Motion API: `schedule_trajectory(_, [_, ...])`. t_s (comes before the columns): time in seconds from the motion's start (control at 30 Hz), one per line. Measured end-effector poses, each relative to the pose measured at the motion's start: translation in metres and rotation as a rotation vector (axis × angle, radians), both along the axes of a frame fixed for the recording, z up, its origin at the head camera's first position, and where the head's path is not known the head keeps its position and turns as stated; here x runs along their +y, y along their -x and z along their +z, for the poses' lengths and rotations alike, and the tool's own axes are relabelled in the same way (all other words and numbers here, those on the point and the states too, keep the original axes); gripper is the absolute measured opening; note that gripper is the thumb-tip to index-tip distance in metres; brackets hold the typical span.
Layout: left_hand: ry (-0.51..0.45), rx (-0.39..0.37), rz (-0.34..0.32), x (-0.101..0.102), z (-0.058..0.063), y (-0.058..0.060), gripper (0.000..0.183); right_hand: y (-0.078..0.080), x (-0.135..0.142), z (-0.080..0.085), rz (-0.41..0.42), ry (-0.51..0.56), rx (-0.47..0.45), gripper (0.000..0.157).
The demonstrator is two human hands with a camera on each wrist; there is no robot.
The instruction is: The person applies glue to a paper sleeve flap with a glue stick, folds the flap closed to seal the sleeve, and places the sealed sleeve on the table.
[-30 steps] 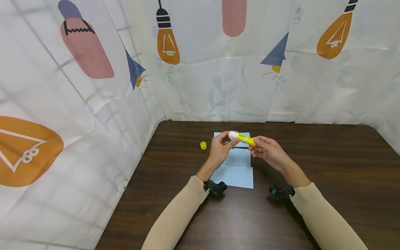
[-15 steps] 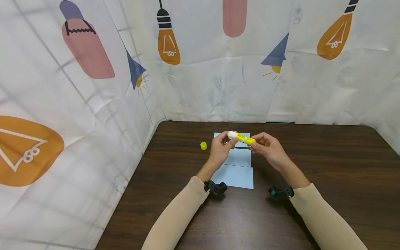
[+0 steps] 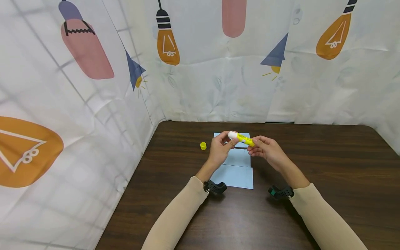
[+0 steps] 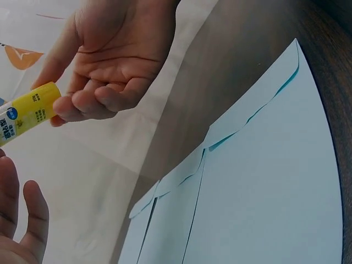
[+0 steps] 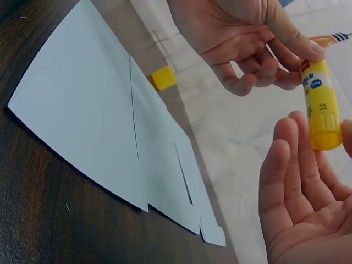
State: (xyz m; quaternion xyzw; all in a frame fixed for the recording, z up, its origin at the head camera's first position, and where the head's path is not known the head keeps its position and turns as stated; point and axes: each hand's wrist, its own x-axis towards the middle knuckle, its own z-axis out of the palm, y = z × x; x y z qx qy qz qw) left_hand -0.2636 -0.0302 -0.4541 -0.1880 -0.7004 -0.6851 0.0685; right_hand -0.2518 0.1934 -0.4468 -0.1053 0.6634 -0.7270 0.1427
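Observation:
A yellow glue stick [image 3: 243,138] with a white end is held up, tilted, above the light blue paper [image 3: 235,177]. My left hand [image 3: 219,150] grips it near the white end, thumb along its side. At the yellow base, my right hand [image 3: 271,151] pinches it between thumb and fingers. In the right wrist view the glue stick [image 5: 319,104] shows its printed label, and the left thumb presses on its upper part. A small yellow cap [image 3: 203,146] sits apart on the table, left of the paper.
The paper, with creases or slits across it, lies flat on a dark brown wooden table [image 3: 328,180]. A thin dark strip [image 3: 240,148] shows on the paper behind the hands. A patterned white curtain [image 3: 212,86] borders the table's back and left.
My right hand's fingers have shifted around the base of the glue stick, curling beneath it again, and its tilt has changed slightly. The left hand, cap and paper keep their places.

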Motion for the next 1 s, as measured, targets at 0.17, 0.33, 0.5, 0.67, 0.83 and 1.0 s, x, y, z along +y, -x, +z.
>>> schedule_trajectory(0.17, [-0.004, 0.003, -0.011, 0.0003, -0.0003, 0.0002, 0.03, -0.001, 0.0016, 0.0005, 0.019, 0.006, 0.032, 0.02])
schedule_trajectory(0.33, [-0.01, 0.002, -0.017, 0.0007, -0.0006, 0.0004, 0.031, -0.0011, 0.0023, 0.0, -0.018, -0.047, 0.094, 0.024])
schedule_trajectory(0.5, [-0.009, 0.003, -0.013, 0.0005, -0.0001, 0.0004, 0.03, -0.0003, 0.0014, -0.0018, -0.06, -0.115, 0.173, 0.025])
schedule_trajectory(0.67, [-0.009, 0.007, -0.013, -0.0003, 0.0004, 0.0003, 0.03, -0.001, 0.0007, -0.0005, -0.078, -0.083, 0.166, 0.023])
schedule_trajectory(0.83, [-0.021, 0.001, -0.016, -0.0004, 0.0016, -0.0003, 0.03, -0.0008, 0.0024, 0.0015, 0.019, 0.05, 0.034, 0.018])
schedule_trajectory(1.0, [-0.021, 0.006, -0.022, 0.0003, 0.0026, -0.0009, 0.031, -0.0003, 0.0033, 0.0005, 0.078, 0.09, -0.021, 0.022])
